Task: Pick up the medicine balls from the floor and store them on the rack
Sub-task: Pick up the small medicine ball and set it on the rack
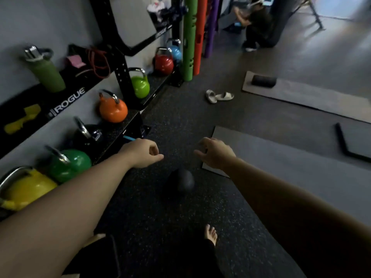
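A black medicine ball lies on the dark speckled floor in front of my bare foot. Both arms reach forward above it. My left hand hovers up and left of the ball, fingers loosely curled, holding nothing. My right hand hovers up and right of the ball, fingers spread downward, empty. Neither hand touches the ball. The black rack runs along the wall on the left, with a low shelf and an upper shelf marked ROGUE.
Coloured kettlebells line the low shelf: yellow, green, black, orange. A green bottle stands on the upper shelf. Grey mats lie to the right, slippers ahead, a crouching person far back.
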`<state>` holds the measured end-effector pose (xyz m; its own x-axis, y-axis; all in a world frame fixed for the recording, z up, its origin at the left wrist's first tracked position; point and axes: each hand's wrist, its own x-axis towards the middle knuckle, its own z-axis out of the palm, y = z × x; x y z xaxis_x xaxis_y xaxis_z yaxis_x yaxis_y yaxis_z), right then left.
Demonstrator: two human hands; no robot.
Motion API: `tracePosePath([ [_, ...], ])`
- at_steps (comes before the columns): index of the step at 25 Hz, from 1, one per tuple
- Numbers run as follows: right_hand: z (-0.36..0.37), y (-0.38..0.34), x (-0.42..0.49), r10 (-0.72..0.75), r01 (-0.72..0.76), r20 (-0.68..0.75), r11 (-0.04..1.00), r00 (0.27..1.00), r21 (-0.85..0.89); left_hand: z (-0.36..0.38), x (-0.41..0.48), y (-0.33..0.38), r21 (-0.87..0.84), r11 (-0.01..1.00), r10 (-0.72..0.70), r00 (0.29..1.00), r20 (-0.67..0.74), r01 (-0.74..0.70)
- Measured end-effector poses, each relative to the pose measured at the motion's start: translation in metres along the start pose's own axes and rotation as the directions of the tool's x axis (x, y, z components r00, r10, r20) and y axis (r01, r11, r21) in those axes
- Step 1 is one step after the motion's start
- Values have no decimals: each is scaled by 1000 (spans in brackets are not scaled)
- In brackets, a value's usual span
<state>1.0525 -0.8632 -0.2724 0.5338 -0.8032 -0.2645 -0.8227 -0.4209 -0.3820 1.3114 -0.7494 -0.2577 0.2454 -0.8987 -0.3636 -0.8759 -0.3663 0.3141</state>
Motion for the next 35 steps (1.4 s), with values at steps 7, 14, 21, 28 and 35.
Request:
tracePosePath([
  [7,61,78,195,-25,61,296,992,955,-114,44,175,-10,-40,982,-179,973,145,187],
  [14,179,118,346,-47,128,401,976,915,-179,146,333,-57,-98,968,-212,962,173,231],
  [21,403,201,422,78,19,513,983,855,-183,383,463,-144,-152,930,-277,911,304,334],
  [28,540,255,497,87,-61,424,995,901,-74,539,542,-206,-419,689,-441,801,404,591],
  [35,587,278,494,170,-292,448,931,878,219,599,530,-194,-630,128,-386,623,680,766],
])
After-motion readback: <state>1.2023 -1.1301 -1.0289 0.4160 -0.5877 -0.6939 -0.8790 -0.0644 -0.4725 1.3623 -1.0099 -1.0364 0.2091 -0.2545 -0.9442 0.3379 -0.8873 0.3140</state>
